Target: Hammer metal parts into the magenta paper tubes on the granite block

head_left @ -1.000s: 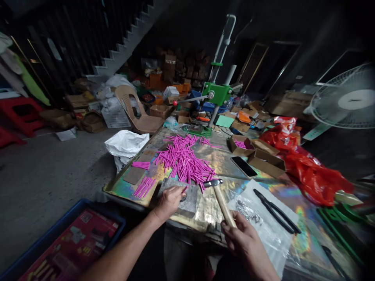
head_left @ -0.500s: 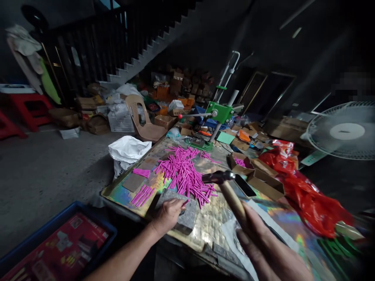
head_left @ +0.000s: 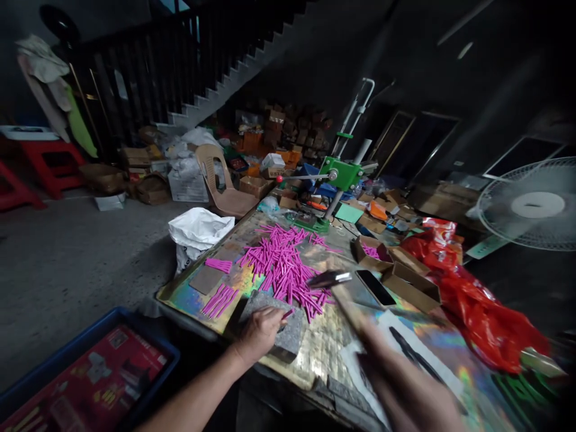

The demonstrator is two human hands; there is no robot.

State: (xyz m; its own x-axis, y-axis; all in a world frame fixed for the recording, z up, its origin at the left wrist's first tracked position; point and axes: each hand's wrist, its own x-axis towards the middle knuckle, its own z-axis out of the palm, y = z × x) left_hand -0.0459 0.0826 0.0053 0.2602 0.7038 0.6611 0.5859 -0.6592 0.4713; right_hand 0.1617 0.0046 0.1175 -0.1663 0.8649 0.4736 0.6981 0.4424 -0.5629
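Note:
My left hand [head_left: 261, 330] rests over a grey stone block [head_left: 291, 341] at the table's front edge. Its fingers pinch a short magenta stick [head_left: 288, 313], whose tip pokes out to the right. My right hand [head_left: 391, 369], smeared by motion, is wrapped round the wooden handle of a hammer [head_left: 330, 279]. The hammer's metal head is in the air, right of the block and above it. Behind the block spreads a heap of magenta sticks [head_left: 281, 261]. To its left lie a small row of sticks [head_left: 220, 301] and a bunch [head_left: 219, 264] on a cardboard piece [head_left: 204, 280].
A black phone [head_left: 375, 288] and open cardboard boxes [head_left: 411, 288] are at the right, beside red plastic bags [head_left: 477, 318]. A green lever press [head_left: 337, 173] stands at the table's back. A fan [head_left: 535, 204] is far right; a white sack [head_left: 200, 228] stands left of the table.
The hammer and my right hand have moved slightly down and left, and more of the phone shows. My left hand keeps its place on the block. The view has shifted slightly.

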